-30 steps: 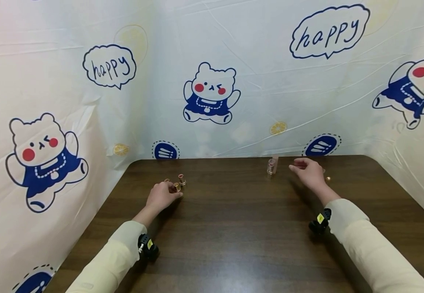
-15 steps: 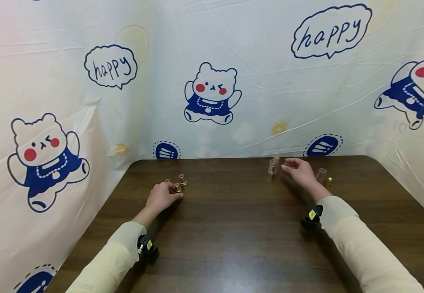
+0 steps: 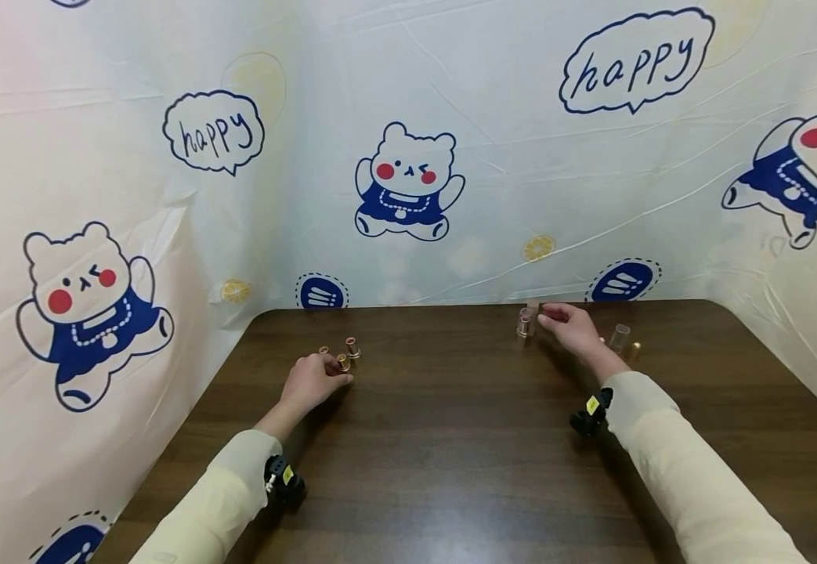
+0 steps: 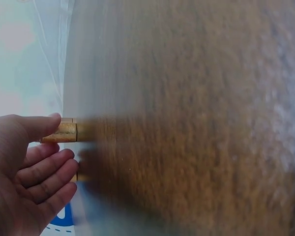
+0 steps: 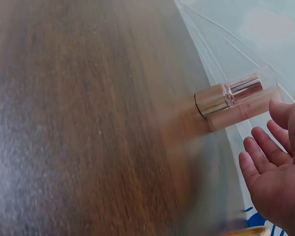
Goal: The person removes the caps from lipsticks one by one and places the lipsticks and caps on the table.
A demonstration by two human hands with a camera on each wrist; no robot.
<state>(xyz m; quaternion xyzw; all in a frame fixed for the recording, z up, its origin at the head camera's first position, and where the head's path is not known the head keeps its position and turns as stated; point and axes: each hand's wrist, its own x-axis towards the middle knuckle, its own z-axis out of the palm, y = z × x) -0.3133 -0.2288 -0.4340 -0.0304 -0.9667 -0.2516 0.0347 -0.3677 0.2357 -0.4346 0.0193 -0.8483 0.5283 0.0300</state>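
Far across the desk (image 3: 415, 439), my left hand (image 3: 311, 381) curves loosely beside gold tubes (image 3: 344, 363). My right hand (image 3: 573, 329), fingers parted, hangs beside a clear-topped tube (image 3: 524, 323); I can't tell whether either touches.

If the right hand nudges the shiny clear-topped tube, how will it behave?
The clear-topped tube would probably tip easily, standing tall and narrow; once down, its rounded sides would likely let it roll. Its glossy surface may feel slippery to the right hand.
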